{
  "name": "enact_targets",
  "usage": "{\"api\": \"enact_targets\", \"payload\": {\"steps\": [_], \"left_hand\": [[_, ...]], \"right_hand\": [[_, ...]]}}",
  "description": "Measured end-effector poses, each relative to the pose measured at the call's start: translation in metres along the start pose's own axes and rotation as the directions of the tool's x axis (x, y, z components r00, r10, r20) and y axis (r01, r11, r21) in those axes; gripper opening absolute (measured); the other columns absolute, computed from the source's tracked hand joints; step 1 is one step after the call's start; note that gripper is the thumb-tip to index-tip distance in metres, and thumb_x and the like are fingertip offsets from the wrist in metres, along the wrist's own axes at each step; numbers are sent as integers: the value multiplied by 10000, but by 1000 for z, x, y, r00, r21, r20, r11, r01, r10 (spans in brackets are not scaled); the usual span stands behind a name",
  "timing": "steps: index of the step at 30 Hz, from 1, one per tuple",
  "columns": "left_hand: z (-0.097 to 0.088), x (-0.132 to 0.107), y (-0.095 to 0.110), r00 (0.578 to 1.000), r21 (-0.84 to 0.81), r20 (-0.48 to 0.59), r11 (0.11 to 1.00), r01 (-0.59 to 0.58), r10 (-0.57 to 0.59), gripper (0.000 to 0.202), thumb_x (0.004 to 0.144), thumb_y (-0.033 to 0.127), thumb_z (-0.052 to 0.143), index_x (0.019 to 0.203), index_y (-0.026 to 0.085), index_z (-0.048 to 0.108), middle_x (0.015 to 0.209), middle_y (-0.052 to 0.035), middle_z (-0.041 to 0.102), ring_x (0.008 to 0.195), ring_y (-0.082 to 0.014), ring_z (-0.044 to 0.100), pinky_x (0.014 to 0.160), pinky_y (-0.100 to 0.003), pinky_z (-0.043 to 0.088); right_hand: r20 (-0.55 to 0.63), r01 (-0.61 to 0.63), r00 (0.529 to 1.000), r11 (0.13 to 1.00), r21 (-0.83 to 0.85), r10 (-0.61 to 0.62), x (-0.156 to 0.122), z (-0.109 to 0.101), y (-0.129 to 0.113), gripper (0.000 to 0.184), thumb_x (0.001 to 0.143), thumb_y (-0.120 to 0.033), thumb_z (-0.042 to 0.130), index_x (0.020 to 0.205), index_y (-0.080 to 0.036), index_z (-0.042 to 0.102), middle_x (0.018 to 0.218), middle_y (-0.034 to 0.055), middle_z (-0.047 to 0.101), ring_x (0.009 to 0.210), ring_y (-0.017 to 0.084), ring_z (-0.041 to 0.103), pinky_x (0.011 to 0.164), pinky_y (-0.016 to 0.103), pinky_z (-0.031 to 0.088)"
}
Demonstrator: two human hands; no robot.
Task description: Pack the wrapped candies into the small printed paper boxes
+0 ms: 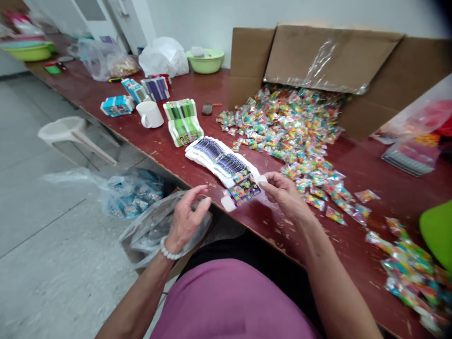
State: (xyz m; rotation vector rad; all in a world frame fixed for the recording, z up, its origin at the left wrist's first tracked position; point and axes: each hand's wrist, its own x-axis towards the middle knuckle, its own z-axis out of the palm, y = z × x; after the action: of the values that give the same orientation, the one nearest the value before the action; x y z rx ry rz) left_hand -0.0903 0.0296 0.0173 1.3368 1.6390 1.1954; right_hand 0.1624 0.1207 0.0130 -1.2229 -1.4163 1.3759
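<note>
The right hand [280,189] pinches a flat carton [243,189] at its nine o'clock, by one flap, over the surface [370,162]. At the carton's eight o'clock, the left hand [187,217] hangs empty, loosely open. That one-sided pinch could let it slip; brushing the fanned stack [219,157], at eleven, might scatter it. Blur hides small print.

From my remote station I see the flat carton [243,190] as smooth printed card, with the fanned stack [221,160] in similar thin card. The table [363,160] looks glossy to me, its red coating chipped in pale, rough patches. The big box [356,56] is matt brown cardboard under shiny clear tape [321,59]; the packets [289,122] are crinkled, glossy plastic film. I make out smooth plastic on the stool [65,126] and matt cloth in the shirt [229,301].
</note>
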Motion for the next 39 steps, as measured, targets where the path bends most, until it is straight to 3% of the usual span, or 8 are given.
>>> {"api": "enact_targets", "payload": {"steps": [2, 6, 8, 14, 22, 29, 34, 39], "left_hand": [[12, -9, 16, 921, -228, 382, 958, 171, -74, 466, 829, 459, 636, 1212, 193, 644, 1174, -88, 692, 1073, -241, 628, 949, -351, 472], [42, -32, 19, 384, -248, 923, 715, 653, -30, 510, 678, 557, 757, 947, 126, 720, 862, -109, 729, 727, -209, 674, 676, -302, 513], [52, -41, 15, 336, -251, 942, 642, 724, -11, 521, 633, 596, 780, 831, 120, 708, 733, -89, 699, 596, -176, 643, 570, -271, 485], [53, -44, 19, 534, -323, 835, 668, 671, -132, 397, 630, 419, 854, 840, 127, 688, 744, -55, 699, 554, -142, 661, 553, -241, 507], [62, -46, 11, 720, -448, 643, 634, 631, -262, 423, 647, 457, 839, 828, 116, 664, 687, -37, 682, 558, -147, 646, 588, -296, 547], [57, -41, 5, 932, -432, 336, 857, 282, -138, 426, 761, 278, 762, 1112, 176, 543, 896, -11, 685, 755, -127, 654, 721, -255, 533], [57, -49, 7, 965, -465, 224, 856, 226, -133, 646, 785, 247, 725, 1331, 250, 379, 885, 19, 656, 658, -105, 638, 643, -234, 527], [54, -45, 4, 966, -444, 253, 881, 163, -51, 459, 803, 236, 707, 1238, 209, 561, 966, -23, 664, 771, -117, 621, 733, -232, 517]], "right_hand": [[185, -10, 983, 999, 43, 1, -28, 1, -12, 258, 798, -428, 741, 830, -198, 627, 667, -31, 545, 531, 91, 419, 471, 214, 317], [362, -178, 924, 976, 124, 122, -72, 9, -22, 192, 849, -385, 730, 878, -208, 660, 804, 19, 655, 618, 117, 540, 538, 229, 432], [357, -223, 923, 958, 182, 147, -82, 12, -20, 178, 869, -383, 713, 905, -219, 654, 806, 15, 657, 576, 100, 523, 503, 214, 424], [269, -222, 951, 939, 262, 150, -87, 28, -11, 516, 729, -400, 843, 1174, -274, 614, 891, 16, 682, 693, 142, 628, 580, 226, 520], [204, -249, 959, 923, 293, 194, -95, 60, 7, 371, 864, -529, 651, 966, -177, 711, 526, -44, 486, 424, 96, 433, 402, 217, 389], [-10, -19, 1000, 999, -35, 19, -84, 56, 11, 346, 890, -499, 596, 992, -204, 747, 892, 60, 704, 824, 232, 624, 687, 318, 525], [-142, 27, 990, 981, 194, 1, -86, 68, 15, 550, 832, -419, 694, 1326, -258, 514, 945, 22, 687, 860, 196, 642, 761, 317, 530], [-133, 77, 990, 964, 255, -43, -86, 69, 17, 346, 823, -404, 721, 1108, -226, 638, 963, 35, 703, 855, 185, 643, 773, 306, 523]]}}
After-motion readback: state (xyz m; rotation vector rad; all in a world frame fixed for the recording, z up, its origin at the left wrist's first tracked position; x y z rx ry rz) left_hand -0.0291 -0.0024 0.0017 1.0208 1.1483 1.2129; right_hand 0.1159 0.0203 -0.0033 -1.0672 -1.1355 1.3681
